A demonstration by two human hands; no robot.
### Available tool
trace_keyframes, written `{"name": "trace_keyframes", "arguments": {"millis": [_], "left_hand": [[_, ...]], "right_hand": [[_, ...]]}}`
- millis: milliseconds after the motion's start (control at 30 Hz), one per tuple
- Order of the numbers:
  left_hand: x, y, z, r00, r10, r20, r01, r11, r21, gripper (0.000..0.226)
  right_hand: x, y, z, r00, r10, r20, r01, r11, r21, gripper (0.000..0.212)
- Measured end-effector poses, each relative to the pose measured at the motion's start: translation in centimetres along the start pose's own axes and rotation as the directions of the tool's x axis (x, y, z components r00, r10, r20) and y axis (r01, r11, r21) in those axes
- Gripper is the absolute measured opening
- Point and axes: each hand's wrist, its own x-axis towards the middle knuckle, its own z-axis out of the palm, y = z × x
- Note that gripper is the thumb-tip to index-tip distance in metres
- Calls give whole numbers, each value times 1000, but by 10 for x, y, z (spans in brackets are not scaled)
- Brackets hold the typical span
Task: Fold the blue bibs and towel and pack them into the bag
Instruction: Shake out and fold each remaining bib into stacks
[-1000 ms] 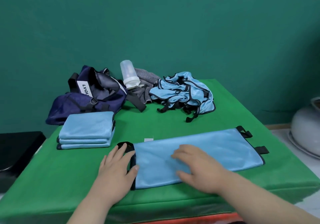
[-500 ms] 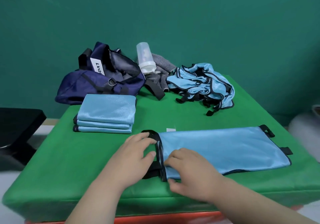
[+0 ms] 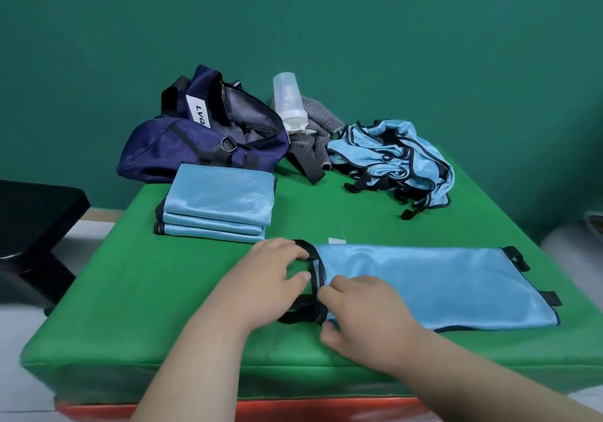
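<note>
Head view. Long bib (image 3: 430,284) flat across the near desk (image 3: 146,307), already doubled lengthwise, black tabs (image 3: 551,298) at its right end. Left grip (image 3: 267,278) narrow, fingers curled over the black loop (image 3: 308,248) at the bib's left end, thumb close against the trim. Right grip (image 3: 362,310) just beside it, also narrow, fingers on top of that same end and thumb tucked at the near edge, pinching cloth. Stack (image 3: 218,203) of folded bibs, three high, beyond the left grip and close to the bag (image 3: 195,147), mouth open, at the back left. Pile (image 3: 391,157) of unfolded bibs at the back right, with the grey towel (image 3: 321,116) and a bottle (image 3: 288,102) between pile and bag.

Probably about to carry the left end over to the right.

Risks from here:
- Shiny cloth likely to slide, with layers creeping apart if only the top one is pinched.
- Loop flopping out of the fold if released early.
- End landing skewed, making a lopsided packet that sits poorly on the stack.
- Right end dragged along the desk if pulled rather than lifted.

Hard to make out:
- Number of layers inside either pinch.
- Right thumb tip, partly under the edge.
- Bag's dark interior.
- Count of bibs in the pile.
- Towel, mostly hidden behind bottle and bag strap.
- Bag label, cut off after a few letters.
</note>
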Motion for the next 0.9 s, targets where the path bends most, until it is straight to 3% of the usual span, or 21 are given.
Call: {"name": "trace_keyframes", "arguments": {"millis": [200, 367, 600, 733, 900], "left_hand": [[-3, -5, -5, 999, -7, 33, 9, 999, -48, 42], [-9, -12, -14, 984, -2, 177, 27, 990, -137, 73], [-13, -2, -7, 957, 101, 273, -42, 976, -215, 94], [-13, 3, 1, 971, 64, 232, -13, 977, -214, 114], [-9, 5, 14, 991, 53, 124, -2, 926, -377, 124]], "right_hand": [[-8, 1, 3, 990, 138, -18, -132, 972, 197, 15], [-20, 1, -15, 945, 321, 61, -304, 797, 522, 13], [-31, 20, -45, 898, 440, -19, -286, 615, 735, 17], [-32, 32, -58, 866, 500, -2, -283, 493, 823, 11], [-32, 42, -74, 866, 500, 12, -214, 348, 913, 9]]}}
